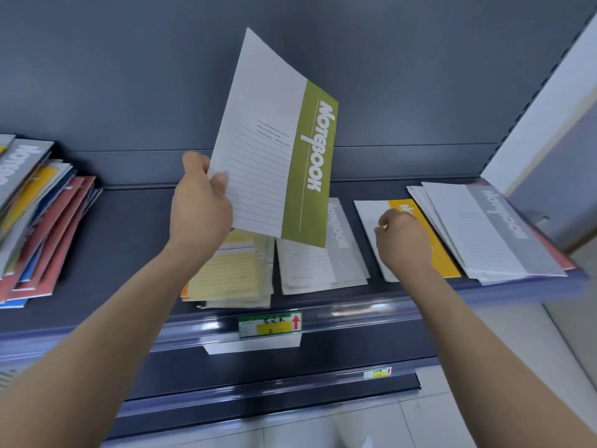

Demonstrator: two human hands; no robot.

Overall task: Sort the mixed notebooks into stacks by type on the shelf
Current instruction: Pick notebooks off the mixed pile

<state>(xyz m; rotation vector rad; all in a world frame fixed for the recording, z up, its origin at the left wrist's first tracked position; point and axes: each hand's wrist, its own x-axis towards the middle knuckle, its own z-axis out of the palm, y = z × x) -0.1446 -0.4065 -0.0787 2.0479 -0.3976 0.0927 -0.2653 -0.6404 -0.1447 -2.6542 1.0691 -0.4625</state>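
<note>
Left hand [200,205]: you are pinching the green notebook [274,140] at its lower corner, thumb on front, arm raised.
Right hand [402,242]: you are reaching forward lower, fingers curling down; grip unclear.

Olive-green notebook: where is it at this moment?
Head view, centre: the olive-green notebook is held up by its left edge in the left hand, above the yellow lined-pad stack and the pale grey notebook stack on the shelf.

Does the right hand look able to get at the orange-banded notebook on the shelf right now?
Likely yes: the right hand, seemingly empty, sits directly over the orange-banded notebook, whose cover lies mostly uncovered.
</note>
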